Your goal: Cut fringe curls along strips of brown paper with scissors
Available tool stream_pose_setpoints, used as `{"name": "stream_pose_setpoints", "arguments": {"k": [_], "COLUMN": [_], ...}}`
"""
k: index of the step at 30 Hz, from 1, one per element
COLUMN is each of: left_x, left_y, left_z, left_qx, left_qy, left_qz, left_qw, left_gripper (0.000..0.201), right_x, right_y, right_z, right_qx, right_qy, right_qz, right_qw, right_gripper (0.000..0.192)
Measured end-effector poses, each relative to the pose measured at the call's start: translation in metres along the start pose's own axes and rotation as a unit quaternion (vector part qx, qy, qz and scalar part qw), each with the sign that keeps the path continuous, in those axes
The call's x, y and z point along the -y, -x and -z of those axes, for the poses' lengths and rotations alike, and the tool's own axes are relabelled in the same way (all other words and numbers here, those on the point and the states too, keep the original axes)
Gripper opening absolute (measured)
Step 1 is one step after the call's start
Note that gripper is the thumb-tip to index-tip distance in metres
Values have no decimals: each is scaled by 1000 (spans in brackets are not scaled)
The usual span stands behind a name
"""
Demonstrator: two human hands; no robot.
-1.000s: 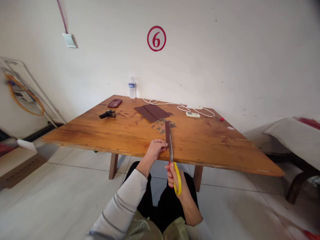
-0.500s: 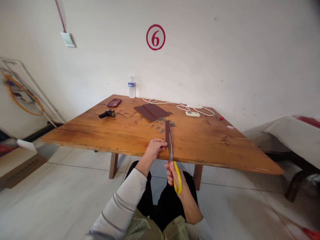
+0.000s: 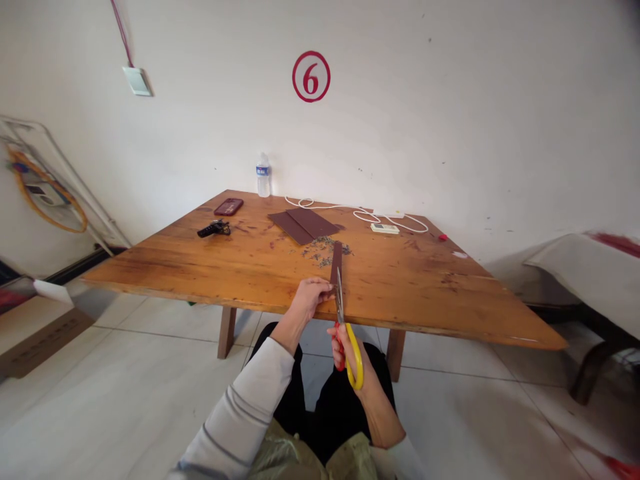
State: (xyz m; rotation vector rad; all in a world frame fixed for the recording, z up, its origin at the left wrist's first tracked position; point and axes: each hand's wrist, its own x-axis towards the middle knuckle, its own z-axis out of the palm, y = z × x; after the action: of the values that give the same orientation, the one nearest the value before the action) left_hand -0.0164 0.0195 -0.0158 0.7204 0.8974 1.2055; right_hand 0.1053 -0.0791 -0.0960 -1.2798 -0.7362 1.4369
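My left hand (image 3: 313, 293) pinches the near end of a narrow dark brown strip (image 3: 337, 260), which points away from me above the table's front edge. In my right hand (image 3: 347, 347) is a pair of scissors (image 3: 355, 360) with one yellow and one red handle. The blades point forward, and they lie along the right side of the strip near my left fingertips. Small cut scraps (image 3: 320, 250) are scattered just beyond the strip. Behind them lie flat dark brown sheets (image 3: 303, 225).
On the wooden table (image 3: 225, 267) are a dark red phone (image 3: 229, 207), a black object with a strap (image 3: 213, 229), a water bottle (image 3: 263, 175), a white cable (image 3: 320, 203) and a small white device (image 3: 385, 228). A cardboard box (image 3: 40, 333) sits on the floor at left.
The strip's far end has tilted slightly to the right, and the scissor blades have shifted a little to the left against it. Both hands stay in nearly the same place.
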Motion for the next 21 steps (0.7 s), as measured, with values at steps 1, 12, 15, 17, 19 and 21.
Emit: {"name": "stream_pose_setpoints", "arguments": {"k": [1,12,15,17,19,21], "left_x": [0,-2,-1,-1,0,-1], "left_y": [0,-1,-2,-3,-4,-4], "left_z": [0,0,0,0,-1,-1], "left_qx": [-1,7,5,3,0,0], "left_qy": [0,-10,-8,-7,-6,-5], "left_qz": [0,18,18,19,19,18], "left_qw": [1000,1000,1000,1000,1000,1000], "left_gripper": [27,30,29,28,28,28], "right_x": [0,3,4,5,5,6], "right_y": [0,1,1,2,3,3], "right_z": [0,-4,-3,-3,-3,-3], "right_qx": [1,4,5,6,6,6], "right_qy": [1,-11,-15,-16,-18,-20], "right_qz": [1,-25,-25,-26,-31,-38], "right_qw": [1000,1000,1000,1000,999,999], "right_gripper": [92,98,93,89,85,84]}}
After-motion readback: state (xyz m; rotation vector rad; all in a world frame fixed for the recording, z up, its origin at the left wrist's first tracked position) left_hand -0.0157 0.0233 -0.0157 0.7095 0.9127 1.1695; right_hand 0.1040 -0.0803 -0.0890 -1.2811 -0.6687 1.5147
